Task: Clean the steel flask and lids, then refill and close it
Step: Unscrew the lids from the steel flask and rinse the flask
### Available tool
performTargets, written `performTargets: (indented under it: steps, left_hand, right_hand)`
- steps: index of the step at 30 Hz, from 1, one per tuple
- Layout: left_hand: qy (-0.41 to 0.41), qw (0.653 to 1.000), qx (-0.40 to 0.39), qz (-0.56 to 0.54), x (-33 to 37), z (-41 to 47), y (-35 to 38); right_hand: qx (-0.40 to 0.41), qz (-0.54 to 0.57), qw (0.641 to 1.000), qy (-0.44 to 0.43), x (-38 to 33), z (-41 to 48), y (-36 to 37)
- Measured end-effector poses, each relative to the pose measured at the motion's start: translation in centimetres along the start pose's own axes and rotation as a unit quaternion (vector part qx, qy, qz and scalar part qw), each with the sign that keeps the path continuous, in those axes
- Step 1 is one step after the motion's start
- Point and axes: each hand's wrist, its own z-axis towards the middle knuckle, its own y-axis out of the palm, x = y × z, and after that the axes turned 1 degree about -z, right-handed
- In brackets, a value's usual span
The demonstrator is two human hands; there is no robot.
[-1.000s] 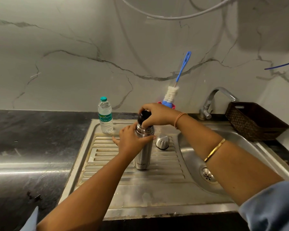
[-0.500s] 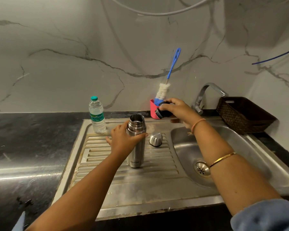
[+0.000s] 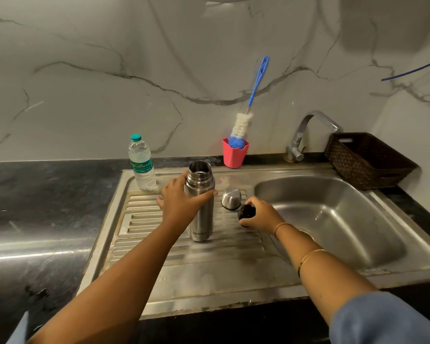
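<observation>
Flask [image 3: 200, 202], one only and made of steel, is standing upright with its mouth open on the ribbed draining board [image 3: 144, 234] of the sink, left of the basin [image 3: 338, 219]. The left hand [image 3: 181, 203] is gripping its upper body, fingers curling round the far side and thumb lying across the front. Two lids are showing, both off the flask. One steel cap [image 3: 231, 199] is sitting on the draining board just right of the flask, apart from it. One black inner lid [image 3: 246, 211] is sitting low over the board just beside the steel cap, near the basin's edge; whether it is touching the board cannot be told. The right hand [image 3: 262, 216] is holding this black lid, its fingers [image 3: 252, 201] bending over the top and pinching it against the thumb underneath. That wrist is wearing one thin orange thread and, further up the arm, one gold bangle.

One sealed plastic water bottle [image 3: 141, 165] with a teal cap is standing at the back left corner of the draining board. One red cup [image 3: 234, 155] is standing against the wall behind the flask, holding one bottle brush [image 3: 242, 125] with a blue handle. One tap [image 3: 308, 130] is arching toward the basin, and one dark woven basket [image 3: 368, 160] is sitting on the black counter [image 3: 40, 207] at the right.
</observation>
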Motion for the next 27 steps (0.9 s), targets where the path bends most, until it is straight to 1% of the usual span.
performTargets:
  steps: [4,7,13,22,25,27]
  left_hand:
    - [-0.001,1.000,-0.005,-0.002,0.1,0.0,-0.1]
    - [-0.003,1.000,-0.010,-0.004,0.2,-0.1,-0.2]
    - [-0.014,0.999,-0.021,-0.027,0.4,-0.4,-0.4]
    - [-0.011,0.990,-0.067,-0.121,0.8,-0.4,-0.6]
    - [-0.020,0.983,-0.085,-0.162,1.1,-0.6,-0.8]
    - [-0.028,0.982,-0.077,-0.169,0.9,-0.7,-0.8]
  right_hand:
    - [-0.022,-0.044,0.998,-0.030,-0.5,0.6,1.8]
    - [-0.014,-0.062,0.997,-0.036,-0.5,0.6,2.6]
    - [-0.017,-0.065,0.997,-0.039,-0.3,0.5,2.9]
    - [-0.011,-0.047,0.999,-0.025,0.4,-0.1,3.0]
    - [0.020,-0.056,0.998,-0.033,0.1,-0.6,2.5]
    - [0.086,-0.049,0.992,-0.074,-0.3,-1.2,2.3]
